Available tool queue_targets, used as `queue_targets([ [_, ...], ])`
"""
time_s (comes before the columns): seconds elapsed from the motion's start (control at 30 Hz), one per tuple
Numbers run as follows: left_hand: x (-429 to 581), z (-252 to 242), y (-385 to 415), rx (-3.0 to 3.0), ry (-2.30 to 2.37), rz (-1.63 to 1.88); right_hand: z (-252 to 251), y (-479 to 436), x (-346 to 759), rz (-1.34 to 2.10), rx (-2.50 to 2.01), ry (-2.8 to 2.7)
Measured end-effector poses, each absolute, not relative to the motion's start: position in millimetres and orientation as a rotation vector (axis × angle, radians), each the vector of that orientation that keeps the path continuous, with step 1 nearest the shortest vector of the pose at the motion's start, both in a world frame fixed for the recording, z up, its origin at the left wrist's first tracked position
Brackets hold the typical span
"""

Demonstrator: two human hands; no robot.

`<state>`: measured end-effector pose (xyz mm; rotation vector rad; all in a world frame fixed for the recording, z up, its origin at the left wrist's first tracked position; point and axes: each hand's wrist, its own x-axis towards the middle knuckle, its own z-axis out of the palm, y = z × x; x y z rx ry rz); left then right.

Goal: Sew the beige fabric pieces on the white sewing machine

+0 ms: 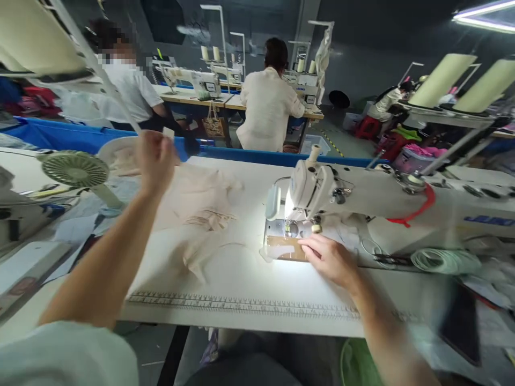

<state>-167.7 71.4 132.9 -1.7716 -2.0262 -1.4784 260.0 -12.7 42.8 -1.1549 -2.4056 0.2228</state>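
Observation:
My left hand (155, 161) is raised above the table's left part, its fingers pinched on a small white tag (168, 132). My right hand (330, 258) lies on the white table (241, 279), fingers flat on a brown piece (285, 249) under the lit needle area of the white sewing machine (317, 190). A heap of cream fabric (197, 209) lies between the two hands.
A small green fan (76, 170) stands at the left. A ruler strip (241, 304) runs along the table's front edge. A coil of pale green cord (444, 261) lies at the right. Two people in white sit at machines beyond the blue divider (80, 138).

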Motion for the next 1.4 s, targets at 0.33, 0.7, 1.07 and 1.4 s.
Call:
queue_targets([
  [0.33,-60.6,51.5,-20.1,-3.002,-2.164,-0.673,41.6,-33.8,248.9,-0.024,-1.043,-2.635],
  [0.7,-10.1,54.8,5.8,-3.096,-2.017,-0.906,21.9,-29.3,225.6,-0.375,-1.039,-2.609],
  [1.07,13.6,39.4,32.2,-3.218,-2.179,-0.698,23.9,-26.9,231.6,-0.336,-1.032,-2.640],
  [1.4,13.9,40.4,34.5,-3.205,-2.267,-0.669,29.7,-25.4,240.0,-0.197,-1.194,-2.603],
])
